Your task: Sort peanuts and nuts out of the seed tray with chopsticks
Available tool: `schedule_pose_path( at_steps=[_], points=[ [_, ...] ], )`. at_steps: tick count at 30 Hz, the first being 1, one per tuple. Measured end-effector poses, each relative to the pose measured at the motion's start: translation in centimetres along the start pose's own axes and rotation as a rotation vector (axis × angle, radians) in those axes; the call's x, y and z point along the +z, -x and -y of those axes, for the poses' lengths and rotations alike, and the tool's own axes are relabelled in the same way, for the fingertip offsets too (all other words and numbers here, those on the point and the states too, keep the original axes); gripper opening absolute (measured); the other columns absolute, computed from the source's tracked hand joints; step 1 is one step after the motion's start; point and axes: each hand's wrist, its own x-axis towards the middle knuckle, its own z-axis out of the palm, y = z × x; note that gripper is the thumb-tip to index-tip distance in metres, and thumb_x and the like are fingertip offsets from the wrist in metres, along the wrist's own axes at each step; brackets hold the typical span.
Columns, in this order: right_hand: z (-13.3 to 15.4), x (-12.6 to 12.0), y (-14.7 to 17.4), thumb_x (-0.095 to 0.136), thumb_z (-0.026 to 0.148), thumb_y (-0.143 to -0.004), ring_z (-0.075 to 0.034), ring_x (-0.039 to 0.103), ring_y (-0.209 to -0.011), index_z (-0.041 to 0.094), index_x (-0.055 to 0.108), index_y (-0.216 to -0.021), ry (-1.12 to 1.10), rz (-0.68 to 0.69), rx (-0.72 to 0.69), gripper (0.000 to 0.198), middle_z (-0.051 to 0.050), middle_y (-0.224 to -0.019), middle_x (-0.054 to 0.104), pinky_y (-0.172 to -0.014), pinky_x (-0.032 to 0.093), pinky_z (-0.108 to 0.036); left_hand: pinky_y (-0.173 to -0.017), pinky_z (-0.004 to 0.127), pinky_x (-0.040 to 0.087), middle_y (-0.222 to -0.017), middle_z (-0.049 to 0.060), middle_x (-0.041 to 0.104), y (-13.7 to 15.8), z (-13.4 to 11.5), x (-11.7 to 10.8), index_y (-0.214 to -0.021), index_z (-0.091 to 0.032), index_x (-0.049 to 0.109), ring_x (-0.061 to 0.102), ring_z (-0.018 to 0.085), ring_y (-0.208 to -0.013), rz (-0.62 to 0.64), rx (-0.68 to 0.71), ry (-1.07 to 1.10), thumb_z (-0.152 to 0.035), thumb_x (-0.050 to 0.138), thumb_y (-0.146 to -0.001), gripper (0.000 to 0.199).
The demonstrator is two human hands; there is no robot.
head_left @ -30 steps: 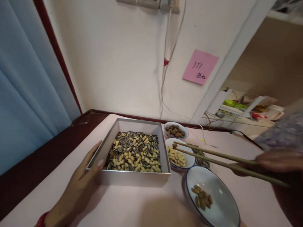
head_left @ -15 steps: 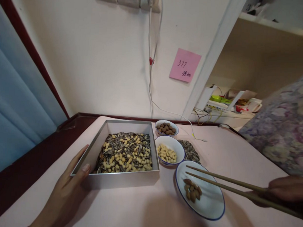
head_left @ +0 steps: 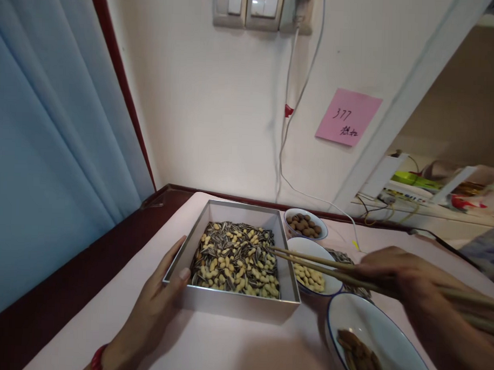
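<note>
My left hand [head_left: 158, 292] grips the left wall of a square metal box [head_left: 242, 308], thumb over the near corner. Inside the box lie striped sunflower seeds [head_left: 218, 239] mixed with peanuts in their shells [head_left: 228, 268]. In my right hand [head_left: 413, 288] is a pair of chopsticks [head_left: 321, 263], closed around them; their tips reach over the box's right side, close together, and I make out nothing between them. Below the chopsticks stands a white bowl of peanuts [head_left: 308, 277]. Nearer to me, a blue-rimmed bowl [head_left: 396, 330] holds several brown almond-like nuts [head_left: 358, 356].
Behind these sits a small bowl of round brown nuts [head_left: 304, 225]. A pile of sunflower seeds [head_left: 341, 257] lies partly hidden behind my right hand. A white cable [head_left: 311, 194] runs down the wall onto the table. A blue curtain [head_left: 63, 119] hangs at left.
My right hand has carried the chopsticks leftward and away from the almond bowl to the box, and their tips have come closer together. The whole view has turned left. My left hand stays on the box.
</note>
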Motion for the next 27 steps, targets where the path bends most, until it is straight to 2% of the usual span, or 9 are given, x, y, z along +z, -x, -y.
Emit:
schedule_pose_path(
  at_steps=[1, 4, 6, 10, 14, 19, 22, 27],
  points=[
    [0.9, 1.1, -0.6, 0.049, 0.045, -0.098, -0.024, 0.067, -0.098, 0.038, 0.072, -0.1, -0.003, 0.04, 0.025, 0.024, -0.004, -0.104, 0.07, -0.079, 0.059, -0.037, -0.114, 0.044, 0.041, -0.159, 0.006, 0.041, -0.1, 0.1, -0.2, -0.155, -0.028, 0.04, 0.04, 0.034, -0.144, 0.01, 0.008, -0.008, -0.048, 0.066, -0.09, 0.074],
    [2.9, 4.3, -2.3, 0.044, 0.045, -0.102, -0.019, 0.065, -0.087, 0.031, 0.068, -0.09, -0.06, 0.271, -0.014, 0.03, -0.001, -0.09, 0.067, -0.071, 0.053, -0.031, -0.115, 0.043, 0.041, -0.159, 0.003, 0.04, -0.2, 0.3, -0.6, -0.155, -0.032, 0.04, 0.041, 0.031, -0.144, 0.064, 0.007, 0.022, -0.045, 0.064, -0.092, 0.068],
    [3.3, 6.1, -3.2, 0.042, 0.045, -0.103, -0.017, 0.061, -0.078, 0.025, 0.064, -0.083, -0.087, 0.375, -0.018, 0.036, -0.001, -0.081, 0.063, -0.067, 0.048, -0.03, -0.115, 0.04, 0.041, -0.159, -0.001, 0.041, -0.2, 0.2, -0.8, -0.153, -0.035, 0.042, 0.04, 0.029, -0.144, 0.073, 0.001, 0.015, -0.045, 0.063, -0.093, 0.064],
    [2.6, 8.7, -4.3, 0.04, 0.045, -0.103, -0.015, 0.053, -0.07, 0.021, 0.056, -0.077, -0.086, 0.465, -0.016, 0.038, 0.0, -0.074, 0.056, -0.064, 0.04, -0.031, -0.116, 0.039, 0.04, -0.159, -0.001, 0.04, -0.2, 0.1, -0.8, -0.152, -0.032, 0.043, 0.036, 0.03, -0.146, 0.076, 0.013, -0.024, -0.046, 0.063, -0.093, 0.064],
    [1.9, 10.0, -4.6, 0.041, 0.044, -0.103, -0.016, 0.05, -0.071, 0.021, 0.053, -0.076, -0.073, 0.476, -0.038, 0.037, 0.0, -0.074, 0.053, -0.067, 0.038, -0.032, -0.115, 0.041, 0.041, -0.159, 0.001, 0.04, -0.1, 0.1, -0.8, -0.153, -0.03, 0.043, 0.033, 0.032, -0.147, 0.071, 0.014, -0.027, -0.046, 0.063, -0.092, 0.066],
    [1.8, 9.2, -4.3, 0.041, 0.044, -0.103, -0.015, 0.048, -0.067, 0.021, 0.051, -0.072, -0.089, 0.423, -0.024, 0.04, 0.001, -0.07, 0.051, -0.062, 0.037, -0.031, -0.116, 0.041, 0.04, -0.158, 0.001, 0.042, -0.1, -0.1, -0.8, -0.151, -0.031, 0.047, 0.035, 0.032, -0.147, 0.052, 0.021, -0.023, -0.046, 0.066, -0.091, 0.065],
    [1.9, 7.7, -3.8, 0.043, 0.045, -0.103, -0.015, 0.056, -0.073, 0.022, 0.059, -0.079, -0.113, 0.365, 0.012, 0.037, -0.001, -0.076, 0.059, -0.064, 0.043, -0.03, -0.113, 0.039, 0.042, -0.159, 0.001, 0.04, -0.1, -0.1, -0.7, -0.153, -0.031, 0.043, 0.037, 0.032, -0.145, 0.059, -0.004, -0.004, -0.047, 0.066, -0.09, 0.068],
    [2.3, 4.1, -2.6, 0.046, 0.042, -0.103, -0.016, 0.066, -0.086, 0.028, 0.07, -0.093, -0.122, 0.145, 0.005, 0.029, -0.001, -0.091, 0.068, -0.072, 0.055, -0.025, -0.114, 0.044, 0.042, -0.157, 0.003, 0.044, -0.4, 0.4, -0.9, -0.155, -0.029, 0.04, 0.04, 0.033, -0.144, 0.045, 0.002, -0.029, -0.049, 0.065, -0.091, 0.072]
  ],
)
